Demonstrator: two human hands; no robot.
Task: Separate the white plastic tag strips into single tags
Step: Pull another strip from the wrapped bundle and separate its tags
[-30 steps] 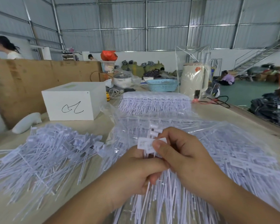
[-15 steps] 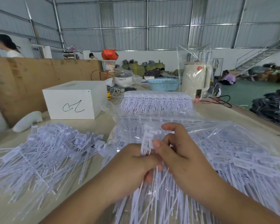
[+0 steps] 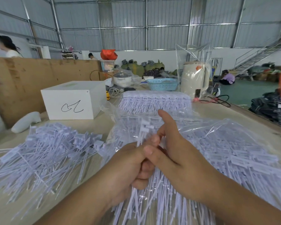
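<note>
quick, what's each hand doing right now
Left hand: closed, gripping the tag strip.
Right hand: thumb pressed against the same strip, index finger raised; whether it truly grips cannot be told.

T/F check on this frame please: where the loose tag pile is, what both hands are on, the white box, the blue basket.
1. The loose pile of single tags lies to the left of the hands. True.
2. Both the left hand and right hand grip the tag strip. True.
3. The white box is blank on its front face. False: it bears a handwritten black scribble.
4. The blue basket sits at the near table edge, under the wrists. False: it stands far back, beside the cream kettle.
5. A neat stack of unseparated strips lies behind the hands. True.
</note>
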